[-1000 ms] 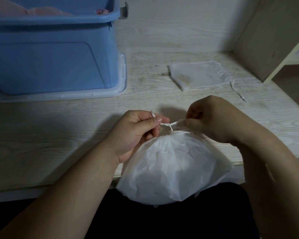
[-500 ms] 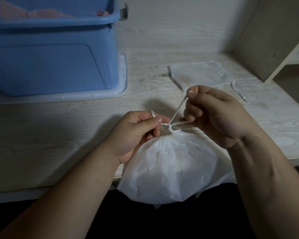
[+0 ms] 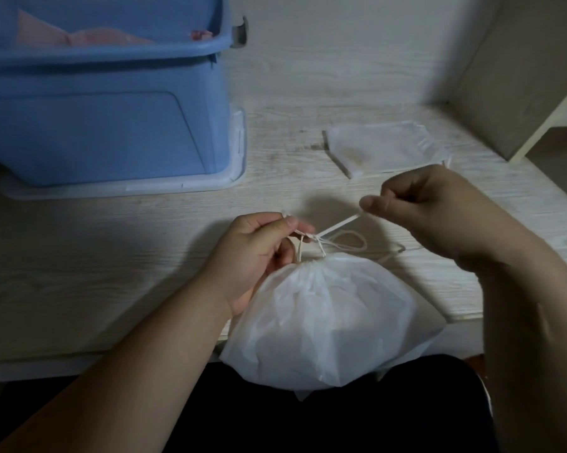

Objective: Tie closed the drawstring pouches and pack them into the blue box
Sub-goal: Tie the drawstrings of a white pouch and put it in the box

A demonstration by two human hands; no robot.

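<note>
Both the left hand (image 3: 259,253) and right hand (image 3: 435,210) pinch the drawstring (image 3: 339,225) taut above the filled white pouch (image 3: 327,318).

The left forearm (image 3: 138,364) and right forearm (image 3: 533,338) are bare as far as visible. Thumbnails on the left grip (image 3: 262,253) and right grip (image 3: 439,210) are short (unpainted, it seems). Black cloth (image 3: 308,426) covers the lap.

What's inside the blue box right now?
Inside the blue box, pale pink soft material shows above the rim at the left, plus a small darker pink bit near the right corner. The front wall hides everything lower, so how full it is cannot be told.
</note>
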